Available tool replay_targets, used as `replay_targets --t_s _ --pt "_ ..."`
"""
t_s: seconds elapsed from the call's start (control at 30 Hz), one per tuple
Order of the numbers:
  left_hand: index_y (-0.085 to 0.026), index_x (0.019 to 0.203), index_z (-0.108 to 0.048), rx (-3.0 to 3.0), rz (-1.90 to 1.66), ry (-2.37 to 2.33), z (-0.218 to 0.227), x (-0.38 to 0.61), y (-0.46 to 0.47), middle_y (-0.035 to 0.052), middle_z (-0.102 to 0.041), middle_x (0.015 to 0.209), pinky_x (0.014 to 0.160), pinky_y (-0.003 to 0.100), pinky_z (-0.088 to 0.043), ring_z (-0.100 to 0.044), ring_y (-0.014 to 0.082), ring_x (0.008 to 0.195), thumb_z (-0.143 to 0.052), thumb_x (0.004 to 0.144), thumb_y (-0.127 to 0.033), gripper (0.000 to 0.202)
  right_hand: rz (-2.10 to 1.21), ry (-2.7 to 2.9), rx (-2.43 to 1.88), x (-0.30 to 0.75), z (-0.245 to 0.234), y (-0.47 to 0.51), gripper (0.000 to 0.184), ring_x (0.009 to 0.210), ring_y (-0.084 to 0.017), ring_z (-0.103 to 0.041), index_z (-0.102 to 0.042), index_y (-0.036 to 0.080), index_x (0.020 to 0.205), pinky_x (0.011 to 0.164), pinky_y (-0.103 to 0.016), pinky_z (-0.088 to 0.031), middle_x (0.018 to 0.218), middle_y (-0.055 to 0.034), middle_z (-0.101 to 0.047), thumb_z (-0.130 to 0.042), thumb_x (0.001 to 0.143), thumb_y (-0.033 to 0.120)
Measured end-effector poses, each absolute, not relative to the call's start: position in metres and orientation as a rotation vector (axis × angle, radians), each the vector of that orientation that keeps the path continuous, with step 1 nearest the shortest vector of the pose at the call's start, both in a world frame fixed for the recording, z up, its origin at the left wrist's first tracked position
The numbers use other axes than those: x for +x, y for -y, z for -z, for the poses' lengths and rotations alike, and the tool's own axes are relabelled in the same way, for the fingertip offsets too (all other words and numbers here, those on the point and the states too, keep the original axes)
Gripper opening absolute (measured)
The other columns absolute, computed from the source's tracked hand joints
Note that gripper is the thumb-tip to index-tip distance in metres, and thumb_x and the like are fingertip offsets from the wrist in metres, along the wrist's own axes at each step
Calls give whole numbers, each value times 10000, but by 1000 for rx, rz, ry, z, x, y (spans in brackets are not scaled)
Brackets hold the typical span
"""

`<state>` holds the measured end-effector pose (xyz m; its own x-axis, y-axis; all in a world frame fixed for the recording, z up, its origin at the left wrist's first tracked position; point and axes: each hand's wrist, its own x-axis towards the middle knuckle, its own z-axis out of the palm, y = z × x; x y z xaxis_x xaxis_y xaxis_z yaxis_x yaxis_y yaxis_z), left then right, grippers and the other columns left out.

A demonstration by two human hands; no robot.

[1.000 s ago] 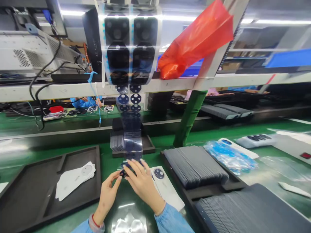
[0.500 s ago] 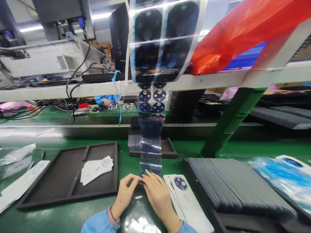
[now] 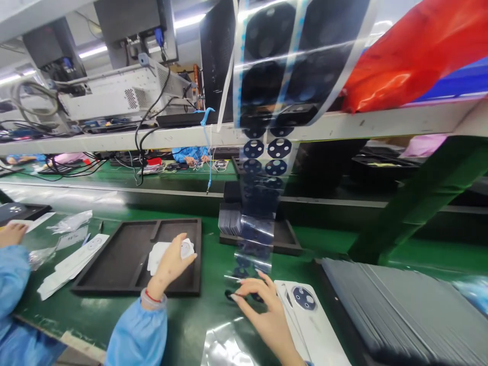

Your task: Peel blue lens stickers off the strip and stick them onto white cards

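Observation:
My left hand reaches over the black tray, thumb and finger spread around the end of a small stack of white phone-back-shaped sheets. Part of the stack is hidden under the hand. Between the thumb and finger of my right hand is a dark round camera sticker, seen partly edge-on. Just beyond that hand hangs the clear strip of dark round stickers, coming down from a roll. White phone-back panels, the top one with a dark camera circle, lie right of my right hand.
A box of closely packed grey sheets stands on the right. Behind the strip is a smaller dark tray. More white sheets lie left. A co-worker's sleeve shows at far left. A white shelf beam crosses above.
My left hand has left my right hand and moved left over the sheets in the tray. My right hand now holds a round sticker away from the strip. The view has swung left.

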<state>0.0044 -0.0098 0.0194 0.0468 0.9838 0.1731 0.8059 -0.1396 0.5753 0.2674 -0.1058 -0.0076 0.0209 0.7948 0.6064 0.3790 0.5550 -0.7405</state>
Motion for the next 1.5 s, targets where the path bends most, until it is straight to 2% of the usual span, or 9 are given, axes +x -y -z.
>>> replay_targets --t_s 0.1,0.2,0.37,0.5,0.6,0.73,1.03,1.3,1.5 --pt "-134 1343 -472 2050 -398 -1999 -21 -39 -4 249 -377 1510 1142 512 -278 -331 409 1413 -821 491 -403 960 -675 1319 -1028 274 10 105 163 793 -240 -704 -651 246 729 1084 -592 -347 725 0 -704 -766 746 360" --pt "-134 1284 -540 2016 -317 -2055 -11 -61 -9 290 -371 1499 1122 606 -231 -310 484 1397 -858 354 -380 1013 -934 1065 -992 280 9 106 246 851 -266 -695 -654 238 708 954 -511 -495 737 -34 -698 -804 678 431" --pt "-263 1185 -617 2092 -337 -1992 -2 -68 -8 155 -607 1340 1073 460 -372 -524 365 1283 -799 528 -399 695 -1232 836 -822 300 1 109 297 754 -239 -668 -635 251 699 777 -430 -565 730 -33 -644 -815 652 483" --pt "-202 1191 -600 2137 -440 -1992 -14 -63 -2 179 -612 1313 1057 447 -371 -547 380 1241 -797 570 -437 692 -1300 712 -680 321 0 110 307 525 -149 -508 -575 271 663 719 -425 -567 613 32 -486 -809 658 470" --pt "-187 1183 -580 2128 -564 -1995 -30 -47 10 154 -662 1206 933 417 -451 -623 366 1107 -774 607 -502 685 -1292 545 -645 331 2 107 329 527 -142 -482 -570 277 660 661 -394 -559 617 47 -426 -828 627 478" --pt "-173 1177 -529 1871 -927 -1882 -44 0 30 113 -681 1075 782 397 -493 -651 323 951 -810 560 -517 760 -1271 535 -783 325 2 102 306 655 -174 -580 -635 270 693 663 -365 -556 686 13 -563 -872 576 423" --pt "-189 907 -479 1338 -952 -1172 -16 116 43 10 -620 830 594 243 -458 -603 151 708 -763 709 -463 441 -1186 622 -915 305 3 97 304 747 -177 -639 -708 231 756 700 -315 -549 810 -18 -690 -868 602 439" --pt "-180 1062 -509 1397 -851 -932 5 133 73 54 -656 998 742 284 -484 -621 179 861 -605 873 -463 353 -1117 565 -992 296 -2 97 357 758 -164 -628 -719 215 758 721 -288 -514 785 -2 -691 -904 546 435" --pt "-183 1017 -497 1441 -809 -952 22 145 88 31 -652 930 728 272 -472 -608 169 813 -584 883 -409 277 -1038 606 -1203 292 6 97 387 699 -163 -611 -696 188 691 672 -281 -487 708 -1 -670 -907 502 452"
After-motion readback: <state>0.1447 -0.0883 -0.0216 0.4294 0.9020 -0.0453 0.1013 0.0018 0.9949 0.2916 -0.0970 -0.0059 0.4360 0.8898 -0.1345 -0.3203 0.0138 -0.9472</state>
